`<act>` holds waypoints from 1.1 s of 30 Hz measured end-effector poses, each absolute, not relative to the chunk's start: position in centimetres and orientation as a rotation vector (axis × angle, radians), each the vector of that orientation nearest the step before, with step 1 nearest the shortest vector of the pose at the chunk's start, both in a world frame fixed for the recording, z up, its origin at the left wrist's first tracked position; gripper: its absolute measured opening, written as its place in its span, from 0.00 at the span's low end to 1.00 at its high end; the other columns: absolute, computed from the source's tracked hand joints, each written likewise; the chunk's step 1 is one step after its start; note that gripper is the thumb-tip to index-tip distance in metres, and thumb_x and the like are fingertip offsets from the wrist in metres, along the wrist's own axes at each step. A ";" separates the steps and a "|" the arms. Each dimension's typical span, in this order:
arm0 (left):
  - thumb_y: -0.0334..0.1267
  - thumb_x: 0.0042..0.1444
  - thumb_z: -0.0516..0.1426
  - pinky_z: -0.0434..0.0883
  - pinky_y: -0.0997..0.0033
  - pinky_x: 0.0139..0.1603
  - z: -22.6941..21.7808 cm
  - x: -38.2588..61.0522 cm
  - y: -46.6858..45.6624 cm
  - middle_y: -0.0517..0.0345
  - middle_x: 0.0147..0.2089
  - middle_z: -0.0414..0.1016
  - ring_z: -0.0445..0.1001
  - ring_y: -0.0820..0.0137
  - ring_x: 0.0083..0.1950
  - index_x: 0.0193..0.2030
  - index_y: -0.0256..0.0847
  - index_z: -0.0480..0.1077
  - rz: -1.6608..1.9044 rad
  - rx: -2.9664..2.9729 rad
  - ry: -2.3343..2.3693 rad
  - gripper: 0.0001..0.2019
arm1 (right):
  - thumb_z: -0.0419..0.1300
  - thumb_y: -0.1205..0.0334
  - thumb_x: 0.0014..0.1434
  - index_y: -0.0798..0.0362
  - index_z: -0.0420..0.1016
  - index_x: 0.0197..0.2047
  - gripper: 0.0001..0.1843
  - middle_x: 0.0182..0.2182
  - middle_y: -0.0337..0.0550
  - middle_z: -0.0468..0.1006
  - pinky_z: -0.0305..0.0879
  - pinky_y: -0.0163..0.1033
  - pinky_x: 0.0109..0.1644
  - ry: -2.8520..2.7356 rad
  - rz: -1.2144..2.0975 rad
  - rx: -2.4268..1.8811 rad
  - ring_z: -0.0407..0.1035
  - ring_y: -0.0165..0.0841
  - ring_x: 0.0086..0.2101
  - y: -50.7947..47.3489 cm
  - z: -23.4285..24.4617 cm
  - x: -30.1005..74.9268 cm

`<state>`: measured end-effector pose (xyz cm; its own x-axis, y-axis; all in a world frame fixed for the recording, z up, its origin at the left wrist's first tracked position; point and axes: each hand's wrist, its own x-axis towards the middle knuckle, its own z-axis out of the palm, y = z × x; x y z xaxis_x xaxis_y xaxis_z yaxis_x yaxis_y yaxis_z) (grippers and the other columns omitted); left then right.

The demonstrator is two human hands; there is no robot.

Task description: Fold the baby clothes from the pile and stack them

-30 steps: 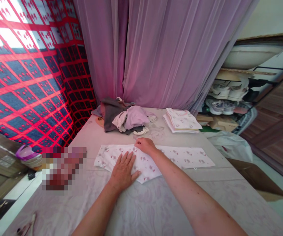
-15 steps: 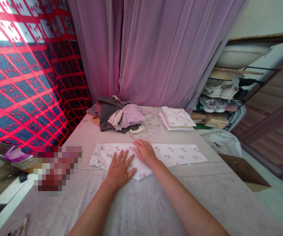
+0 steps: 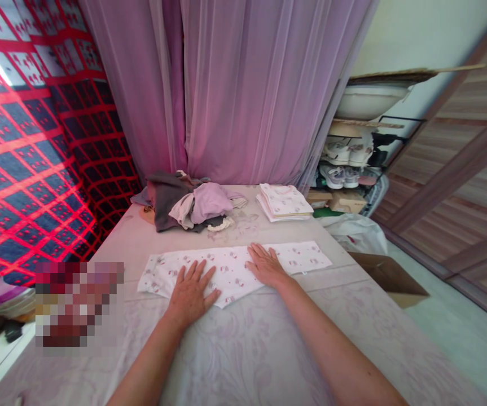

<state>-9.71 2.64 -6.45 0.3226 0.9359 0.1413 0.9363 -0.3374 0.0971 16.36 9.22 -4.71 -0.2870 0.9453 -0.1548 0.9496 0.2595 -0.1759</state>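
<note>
Fingers (image 3: pixel 195 272) of both hands: spread wide and lying flat, pinching nothing.

Left hand (image 3: pixel 190 294): palm down on the white printed garment (image 3: pixel 226 276), near its lower fold.

Right hand (image 3: pixel 266 266): palm down on the same garment, fingertips close to its far edge.

Garment: folded into a long strip with a pointed flap between the wrists, running across the middle of the sheet-covered bed (image 3: pixel 260 349). It lies under both palms and reaches past each hand on its outer side. The flat hands seem placed to press and smooth the cloth.

Folded stack of printed clothes (image 3: pixel 284 203): squared up near the far edge of the bed, beyond the right hand, apparently kept apart from the loose items.

Pile of crumpled clothes (image 3: pixel 188 206): grey and lilac pieces heaped near the far edge, beyond the left hand.

Lilac curtain (image 3: pixel 235 84): hanging behind the far edge.

Cardboard box (image 3: pixel 389 276) and white plastic bag (image 3: pixel 355 234): on the floor beyond the right edge of the bed.
</note>
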 end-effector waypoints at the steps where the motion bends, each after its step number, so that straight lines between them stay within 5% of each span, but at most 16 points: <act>1: 0.58 0.59 0.48 0.50 0.43 0.65 -6.5 -9.7 2.7 0.48 0.69 0.56 0.53 0.52 0.69 0.65 0.49 0.60 -0.268 -2.550 -1.804 0.30 | 0.36 0.47 0.65 0.53 0.45 0.70 0.34 0.69 0.44 0.41 0.30 0.54 0.67 2.479 -0.344 1.882 0.34 0.36 0.67 9.2 -4.7 16.8; 8: 0.58 0.59 0.47 0.52 0.44 0.65 -6.7 -9.9 2.7 0.49 0.68 0.58 0.55 0.53 0.68 0.64 0.50 0.61 -0.288 -2.521 -1.749 0.29 | 0.37 0.48 0.66 0.51 0.48 0.69 0.32 0.69 0.45 0.45 0.37 0.56 0.66 2.352 -0.273 2.028 0.39 0.38 0.66 9.7 -4.9 20.9; 13: 0.57 0.60 0.47 0.52 0.45 0.65 -6.8 -10.0 2.6 0.50 0.68 0.58 0.55 0.54 0.68 0.64 0.51 0.60 -0.298 -2.501 -1.719 0.28 | 0.40 0.61 0.65 0.48 0.63 0.63 0.26 0.60 0.44 0.66 0.52 0.41 0.62 2.246 0.059 2.333 0.59 0.34 0.58 11.3 -3.4 25.2; 17: 0.56 0.60 0.47 0.53 0.44 0.64 -6.7 -10.0 2.6 0.50 0.68 0.58 0.55 0.53 0.68 0.64 0.50 0.61 -0.284 -2.500 -1.717 0.28 | 0.44 0.67 0.61 0.51 0.70 0.58 0.25 0.55 0.52 0.71 0.60 0.45 0.52 2.020 0.129 2.494 0.67 0.42 0.51 12.8 -2.3 29.9; 24: 0.56 0.60 0.47 0.53 0.44 0.65 -6.5 -9.9 2.8 0.51 0.68 0.58 0.55 0.54 0.68 0.64 0.51 0.61 -0.241 -2.490 -1.733 0.28 | 0.49 0.65 0.59 0.48 0.79 0.41 0.17 0.47 0.47 0.76 0.60 0.42 0.46 2.041 0.130 2.383 0.68 0.40 0.47 13.7 -2.5 32.4; 33: 0.56 0.59 0.48 0.52 0.46 0.65 -6.9 -10.1 2.8 0.52 0.68 0.58 0.55 0.54 0.68 0.64 0.51 0.61 -0.269 -2.475 -1.717 0.27 | 0.47 0.64 0.63 0.52 0.76 0.43 0.16 0.41 0.51 0.78 0.56 0.43 0.46 2.051 0.220 2.339 0.69 0.40 0.43 13.8 -1.7 32.4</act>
<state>-10.10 2.80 -6.89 0.3421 0.9155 0.2116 0.9364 -0.3510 0.0049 32.36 13.83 -1.66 0.1250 0.9880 0.0906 0.9848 -0.1347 0.1098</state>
